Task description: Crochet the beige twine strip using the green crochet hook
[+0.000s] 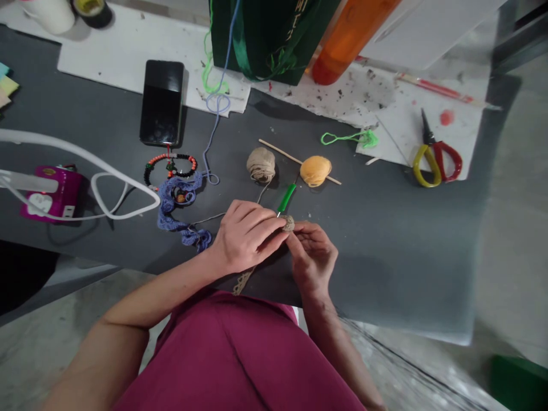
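Observation:
Between the fingertips of both hands sits a small beige crocheted piece [289, 223]. My left hand [250, 234] pinches it from the left, fingers closed together. On its right side, the thumb and fingers of my right hand [314, 251] grip the same piece. A crochet hook with a green handle [286, 198] lies just beyond the fingertips, its metal end close to the left fingers; whether it touches them I cannot tell. Below the left hand hangs a beige lacy crocheted strip [244, 281] at the table edge. A beige yarn ball [261, 165] trails a strand toward the left hand.
A yellow yarn ball [315, 171] touches a thin wooden stick [280, 150]. Leftward lie blue crochet work [166, 208], a beaded bracelet [191, 165], a phone [162, 103] and a purple socket block [55, 191]. Scissors [434, 157], an orange bottle [351, 40] and a green bag [265, 40] stand farther off.

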{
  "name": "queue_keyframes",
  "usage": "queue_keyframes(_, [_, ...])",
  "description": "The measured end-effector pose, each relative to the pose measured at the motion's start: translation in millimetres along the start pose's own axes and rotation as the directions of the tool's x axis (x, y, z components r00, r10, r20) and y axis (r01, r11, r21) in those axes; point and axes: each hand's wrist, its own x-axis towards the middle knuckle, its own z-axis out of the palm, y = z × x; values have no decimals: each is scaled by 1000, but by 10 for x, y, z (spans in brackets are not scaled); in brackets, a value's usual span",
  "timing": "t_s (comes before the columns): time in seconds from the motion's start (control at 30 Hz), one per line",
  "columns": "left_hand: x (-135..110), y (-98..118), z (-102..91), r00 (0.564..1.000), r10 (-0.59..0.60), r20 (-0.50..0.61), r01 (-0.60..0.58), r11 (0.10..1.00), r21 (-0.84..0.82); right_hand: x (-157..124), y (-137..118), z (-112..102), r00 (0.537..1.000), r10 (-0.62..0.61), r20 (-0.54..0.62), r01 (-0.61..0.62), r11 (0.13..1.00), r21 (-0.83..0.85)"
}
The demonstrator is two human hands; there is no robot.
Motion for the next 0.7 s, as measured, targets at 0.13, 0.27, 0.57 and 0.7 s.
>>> queue_keyframes(0.13, [-9,-3,-18,999,40,5,-40,999,7,-27,0,47,994,-85,-66,75,987,-141])
queue_keyframes(0.27, [-20,8,-26,995,97,-32,-98,994,-39,-37,29,62,990,-124,-62,110,975,-194])
queue_keyframes(0.57, [4,19,-39,1000,2,-31,-4,998,-66,1,51,8,995,82,62,-87,993,75])
queue_keyframes(0.7, [-6,5,-50,999,30,-16,-30,999,-14,-1,70,-20,987,117,110,-131,983,125])
